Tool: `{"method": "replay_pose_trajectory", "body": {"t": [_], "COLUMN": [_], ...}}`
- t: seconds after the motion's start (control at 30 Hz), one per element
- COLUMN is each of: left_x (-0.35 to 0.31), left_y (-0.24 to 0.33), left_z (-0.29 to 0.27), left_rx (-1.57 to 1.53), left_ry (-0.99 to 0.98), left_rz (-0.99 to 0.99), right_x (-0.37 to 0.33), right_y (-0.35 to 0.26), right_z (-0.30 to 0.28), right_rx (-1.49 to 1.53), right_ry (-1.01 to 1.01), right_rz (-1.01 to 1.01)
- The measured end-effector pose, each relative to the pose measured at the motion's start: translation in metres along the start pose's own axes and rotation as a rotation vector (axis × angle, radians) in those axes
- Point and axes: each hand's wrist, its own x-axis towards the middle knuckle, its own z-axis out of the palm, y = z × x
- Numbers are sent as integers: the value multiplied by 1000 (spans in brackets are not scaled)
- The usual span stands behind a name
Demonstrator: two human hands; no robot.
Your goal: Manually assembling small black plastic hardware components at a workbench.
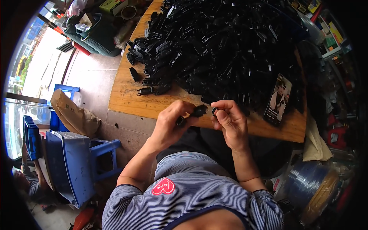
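Observation:
Above my lap, at the near edge of the wooden table (130, 103), my left hand (171, 119) is closed round a black plastic part (199, 111) whose end sticks out toward the right. A short gap away, my right hand (231, 122) pinches a small dark piece (214, 111) between thumb and fingers; its exact kind is too small to make out. Just beyond both hands spreads a large heap of similar black plastic parts (207, 50). A few of them, such as a loose black part (134, 74), lie at the heap's left edge.
A phone (278, 100) with a lit screen leans against the heap's right side. To the left stand a blue plastic bin (73, 165), a blue stool (105, 153) and a brown paper sack (73, 115). A wrapped spool (310, 184) sits at lower right. Another person is at far left.

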Motion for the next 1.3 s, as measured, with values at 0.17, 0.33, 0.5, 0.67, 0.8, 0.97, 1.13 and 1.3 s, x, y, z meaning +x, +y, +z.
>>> {"method": "replay_pose_trajectory", "body": {"t": [0.17,0.33,0.5,0.67,0.8,0.97,1.13,1.3], "left_x": [5,8,8,7,5,8,6,1], "left_y": [4,9,6,2,4,3,0,12], "left_z": [13,16,18,24,25,22,15,16], "left_rx": [-54,-142,-191,-195,-234,-200,-138,-289], "left_ry": [-45,-40,-130,-102,-108,-124,-197,-283], "left_rz": [91,10,55,71,1,60,159,-38], "right_x": [-1,-4,-9,-10,-12,-15,-21,-26], "right_y": [-3,-9,-6,-4,-4,-2,-5,-16], "right_z": [-3,-11,-12,-15,-16,-18,-22,-10], "right_rx": [98,264,294,243,266,277,363,-248], "right_ry": [-26,-100,-71,-105,-128,-126,-157,-83], "right_rz": [14,194,148,92,97,123,360,-37]}}
